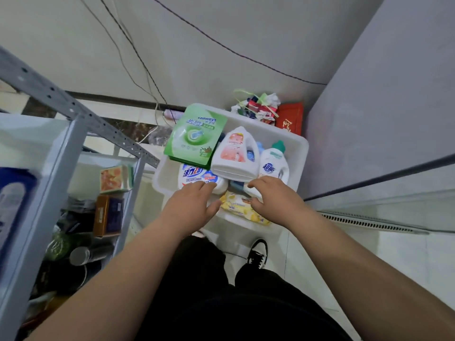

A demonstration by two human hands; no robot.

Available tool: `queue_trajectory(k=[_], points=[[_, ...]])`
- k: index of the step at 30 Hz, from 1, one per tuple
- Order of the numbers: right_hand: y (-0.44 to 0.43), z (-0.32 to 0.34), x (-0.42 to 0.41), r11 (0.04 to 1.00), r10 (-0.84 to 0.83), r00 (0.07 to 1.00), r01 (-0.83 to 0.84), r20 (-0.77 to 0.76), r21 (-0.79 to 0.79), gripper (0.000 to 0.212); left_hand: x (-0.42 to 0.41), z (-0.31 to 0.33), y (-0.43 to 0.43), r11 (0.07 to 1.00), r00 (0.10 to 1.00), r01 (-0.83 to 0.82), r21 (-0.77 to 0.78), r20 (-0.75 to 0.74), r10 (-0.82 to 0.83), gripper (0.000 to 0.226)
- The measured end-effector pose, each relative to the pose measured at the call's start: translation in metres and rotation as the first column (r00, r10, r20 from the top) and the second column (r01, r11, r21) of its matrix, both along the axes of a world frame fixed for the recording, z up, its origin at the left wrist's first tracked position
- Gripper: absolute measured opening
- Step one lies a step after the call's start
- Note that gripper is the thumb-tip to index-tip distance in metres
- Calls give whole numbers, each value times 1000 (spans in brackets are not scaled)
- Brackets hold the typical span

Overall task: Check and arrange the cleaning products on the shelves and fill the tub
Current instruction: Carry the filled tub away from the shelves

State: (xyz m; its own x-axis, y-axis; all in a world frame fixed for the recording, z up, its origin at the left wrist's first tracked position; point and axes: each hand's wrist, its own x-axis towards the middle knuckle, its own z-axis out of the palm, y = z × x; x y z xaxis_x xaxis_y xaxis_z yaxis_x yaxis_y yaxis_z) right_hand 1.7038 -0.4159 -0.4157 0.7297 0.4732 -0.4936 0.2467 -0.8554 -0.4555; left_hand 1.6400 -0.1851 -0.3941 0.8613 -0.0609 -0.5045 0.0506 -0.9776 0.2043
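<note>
Looking down into a white tub [299, 153] on the floor, crowded with detergents. The left hand [194, 200] rests flat-fingered on a blue-and-white bottle [194, 174]. The right hand [273, 198] curls round a small white bottle [247, 189]. Filling looks nearly done; next, that bottle likely needs settling into the remaining gap.

Illumination is even, diffuse and moderately bright; its source cannot be identified, and no hard shadows are recorded. The white plastic tub [301, 153] and the pale bottles [235, 153] in it read close to overexposed, their labels soft. The lower levels of the grey perforated metal rack [61, 163] are dim and blurred. Wide-angle distortion bows the rack's rails. The black trousers [221, 303] show no detail.
</note>
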Motion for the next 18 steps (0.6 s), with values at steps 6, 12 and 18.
queue_trajectory(k=[6, 12, 18], points=[[2, -39, 32, 977, -215, 970, 212, -114, -41, 42, 59, -44, 48, 970, 978, -202, -132, -85, 192, 52], [-9, -75, 53, 719, -695, 688, 673, -209, -173, 60, 132, -99, 122, 838, 863, -499, -222, -45, 503, 55], [-26, -117, 59, 422, -902, 385, 884, -196, -203, 57, 184, -150, 165, 618, 654, -756, -215, -279, 703, 69]])
